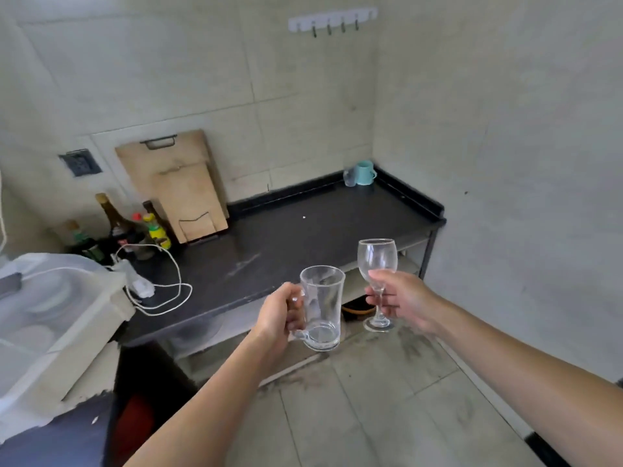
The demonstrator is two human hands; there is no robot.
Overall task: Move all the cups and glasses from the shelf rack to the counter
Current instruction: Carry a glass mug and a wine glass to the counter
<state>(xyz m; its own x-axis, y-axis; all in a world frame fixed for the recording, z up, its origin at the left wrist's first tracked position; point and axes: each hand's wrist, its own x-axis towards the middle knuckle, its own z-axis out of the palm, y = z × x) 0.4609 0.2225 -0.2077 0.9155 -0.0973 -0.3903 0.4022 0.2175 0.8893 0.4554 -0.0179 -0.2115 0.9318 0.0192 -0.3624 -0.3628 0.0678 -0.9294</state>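
Glass mug (322, 308), clear, straight-walled and thick-based, hangs off the near edge of the dark, smooth surface (286, 237). The left hand (279, 315) curls its fingers through the handle. The right hand (401, 298) pinches the thin stem of a round-bowled wine glass (377, 264), also off that near edge, toward the surface's right end. A teal handled cup (364, 171) and a small clear glass (350, 178) stand in the surface's far right corner. Worn wooden cutting boards (178, 183), bottles (135, 227) and a looped white cord (161, 284) occupy its left end.
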